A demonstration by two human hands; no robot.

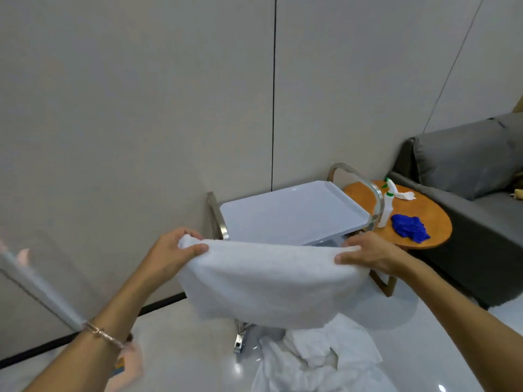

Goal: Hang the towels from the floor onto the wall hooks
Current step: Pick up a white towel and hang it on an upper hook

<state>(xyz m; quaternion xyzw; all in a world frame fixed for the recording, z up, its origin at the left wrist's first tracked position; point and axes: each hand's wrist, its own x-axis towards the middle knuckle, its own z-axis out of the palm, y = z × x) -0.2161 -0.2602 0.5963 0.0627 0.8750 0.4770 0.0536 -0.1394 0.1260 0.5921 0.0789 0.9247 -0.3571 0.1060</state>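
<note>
Rose-gold bracelet [103,333] on the left wrist sits closest to the lens. Left hand [172,250] pinches one top corner of a white terry towel [268,281], thumb over the edge and fingers curled behind; right hand [365,251] grips the other corner the same way. Towel is stretched flat between them, off the glossy pale floor [184,349], probably to square it for hanging. Crumpled heap of white towels [317,360] lies just below, not yet hung. Behind: pale blue tray-top trolley [283,213] against the grey panel wall [141,108], round wooden side table [435,227], grey sofa [467,165]. No hooks in view.
</note>
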